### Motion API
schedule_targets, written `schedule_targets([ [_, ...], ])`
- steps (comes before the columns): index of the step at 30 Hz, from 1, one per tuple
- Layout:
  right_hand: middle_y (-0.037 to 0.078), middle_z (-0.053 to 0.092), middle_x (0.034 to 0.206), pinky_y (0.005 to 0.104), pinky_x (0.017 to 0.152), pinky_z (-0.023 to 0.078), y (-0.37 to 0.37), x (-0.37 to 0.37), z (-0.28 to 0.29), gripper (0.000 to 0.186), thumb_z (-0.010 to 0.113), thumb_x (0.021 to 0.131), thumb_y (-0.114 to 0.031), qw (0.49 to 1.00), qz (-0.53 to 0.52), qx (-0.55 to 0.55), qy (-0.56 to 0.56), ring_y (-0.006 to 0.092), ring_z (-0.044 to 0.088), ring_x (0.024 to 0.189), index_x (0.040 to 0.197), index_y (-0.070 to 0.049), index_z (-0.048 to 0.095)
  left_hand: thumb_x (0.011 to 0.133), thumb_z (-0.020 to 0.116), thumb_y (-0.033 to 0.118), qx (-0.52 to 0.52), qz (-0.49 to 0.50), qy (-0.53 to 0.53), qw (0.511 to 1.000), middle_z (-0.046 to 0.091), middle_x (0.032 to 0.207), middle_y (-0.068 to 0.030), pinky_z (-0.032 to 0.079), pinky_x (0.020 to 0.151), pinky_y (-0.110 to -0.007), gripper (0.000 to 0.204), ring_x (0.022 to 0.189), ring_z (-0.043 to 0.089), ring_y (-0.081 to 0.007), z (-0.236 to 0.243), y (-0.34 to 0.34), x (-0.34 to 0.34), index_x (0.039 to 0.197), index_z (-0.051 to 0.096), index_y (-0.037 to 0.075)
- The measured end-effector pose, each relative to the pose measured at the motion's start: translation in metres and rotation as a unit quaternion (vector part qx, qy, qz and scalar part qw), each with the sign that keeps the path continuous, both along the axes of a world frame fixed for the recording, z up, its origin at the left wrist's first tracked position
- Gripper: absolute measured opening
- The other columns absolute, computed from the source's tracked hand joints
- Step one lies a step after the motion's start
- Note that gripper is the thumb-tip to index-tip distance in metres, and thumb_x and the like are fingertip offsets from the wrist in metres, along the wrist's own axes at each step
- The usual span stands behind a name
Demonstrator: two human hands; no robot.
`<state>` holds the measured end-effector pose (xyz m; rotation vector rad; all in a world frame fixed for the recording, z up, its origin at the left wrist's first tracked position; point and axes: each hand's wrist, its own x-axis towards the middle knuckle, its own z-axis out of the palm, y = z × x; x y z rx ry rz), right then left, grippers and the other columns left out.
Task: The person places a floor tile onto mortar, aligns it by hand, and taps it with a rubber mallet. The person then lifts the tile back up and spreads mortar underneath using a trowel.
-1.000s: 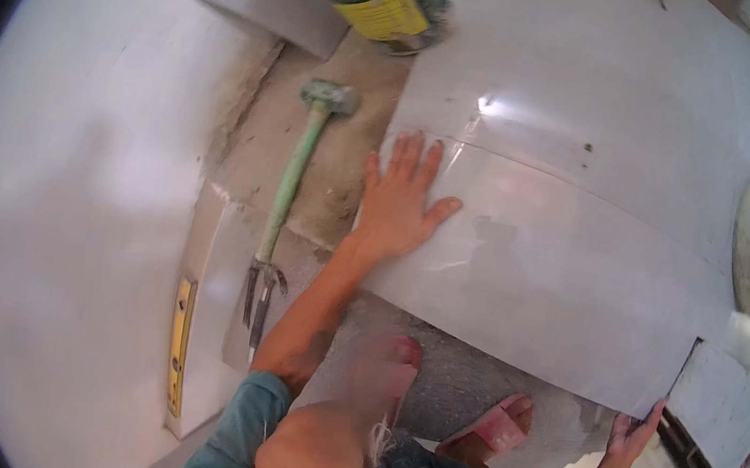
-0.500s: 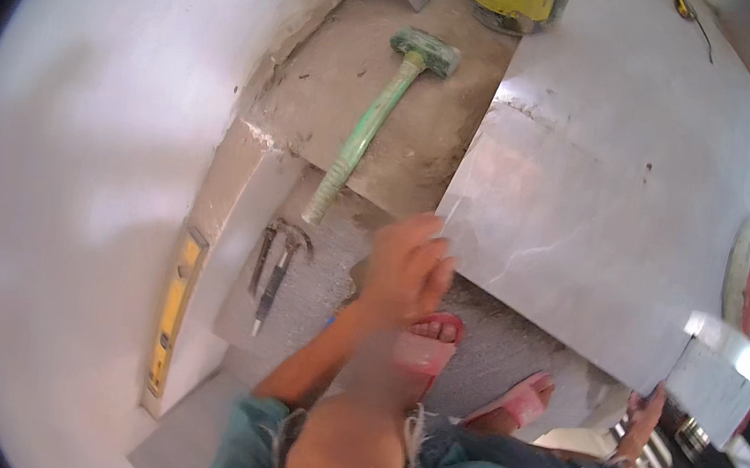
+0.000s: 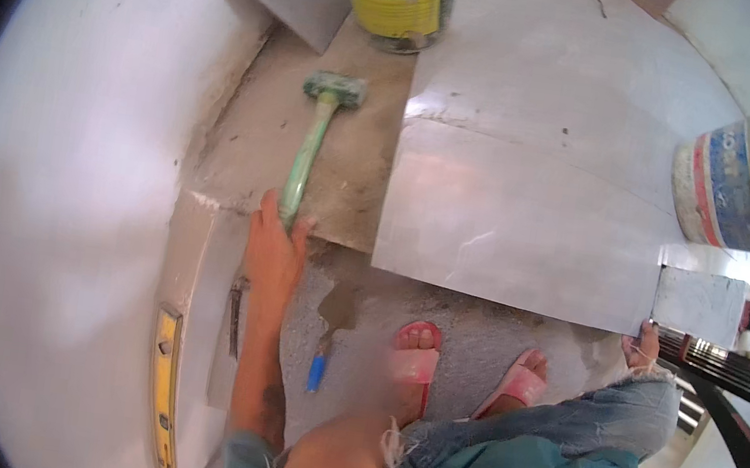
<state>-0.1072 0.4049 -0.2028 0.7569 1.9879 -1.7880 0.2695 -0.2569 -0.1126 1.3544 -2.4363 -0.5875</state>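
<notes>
One green hammer [image 3: 308, 151] has its near end pinched in the left hand [image 3: 276, 245]; the right hand [image 3: 642, 347], grip unclear, is at the near right corner of the grey tile [image 3: 527, 230].

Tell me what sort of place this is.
Probably a building interior under construction or renovation: a large grey slab beside rough, unfinished floor, a green-handled hammer and a yellow spirit level point that way.

Two buckets [image 3: 399, 15], two sandals [image 3: 415, 366], one green-handled hammer [image 3: 314, 136], one trowel [image 3: 339, 307] show.
</notes>
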Motion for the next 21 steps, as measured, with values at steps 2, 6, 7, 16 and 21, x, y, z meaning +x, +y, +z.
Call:
schedule_targets([
  [2,0.002,0.057,0.102,0.0344,0.072,0.051,-0.052,0.021,0.016,0.041,0.060,0.090,-0.024,1.000,-0.005,0.007,-0.023,0.0168,0.056,0.088,0.126,-0.017,0.044,0.090,0.062,0.026,0.025,-0.010,-0.043,0.999,0.049,0.117,-0.0325,0.045,0.081,-0.049,0.045,0.099,0.053,-0.0485,-0.001,-0.011,-0.001,0.121,0.047,-0.004],
  [6,0.003,0.055,0.112,0.0353,0.076,0.049,-0.047,0.018,0.027,0.065,0.059,0.091,-0.021,0.998,-0.022,0.055,-0.010,0.0184,0.054,0.088,0.148,-0.025,0.027,0.093,0.056,0.024,0.038,0.018,-0.047,0.998,0.057,0.093,-0.0292,0.046,0.072,-0.048,0.031,0.084,0.058,-0.0450,0.010,-0.007,-0.021,0.109,0.050,-0.002],
  [7,0.003,0.055,0.112,0.0353,0.076,0.049,-0.045,0.019,0.027,0.065,0.059,0.091,-0.021,0.998,-0.024,0.051,-0.012,0.0184,0.054,0.088,0.148,-0.025,0.027,0.094,0.054,0.024,0.103,0.033,-0.011,0.994,0.058,0.085,-0.0274,0.046,0.070,-0.047,0.028,0.078,0.059,-0.0438,0.019,0.001,-0.023,0.105,0.050,-0.002],
  [16,-0.001,0.056,0.104,0.0319,0.073,0.050,-0.051,0.025,0.032,0.041,0.058,0.093,-0.026,0.998,-0.046,0.051,-0.002,0.0149,0.052,0.083,0.131,-0.023,0.044,0.097,0.050,0.036,0.182,0.010,0.047,0.982,0.060,0.075,-0.0262,0.046,0.065,-0.047,0.038,0.071,0.060,-0.0447,0.050,0.115,-0.002,0.099,0.049,-0.002],
  [21,0.001,0.057,0.109,0.0341,0.079,0.050,-0.052,0.024,0.033,0.047,0.057,0.093,-0.024,0.998,-0.034,0.061,-0.010,0.0165,0.053,0.088,0.137,-0.023,0.041,0.097,0.045,0.042,0.221,-0.013,-0.071,0.973,0.062,0.080,-0.0308,0.044,0.067,-0.055,0.044,0.078,0.060,-0.0505,0.015,0.115,-0.019,0.098,0.048,-0.002],
])
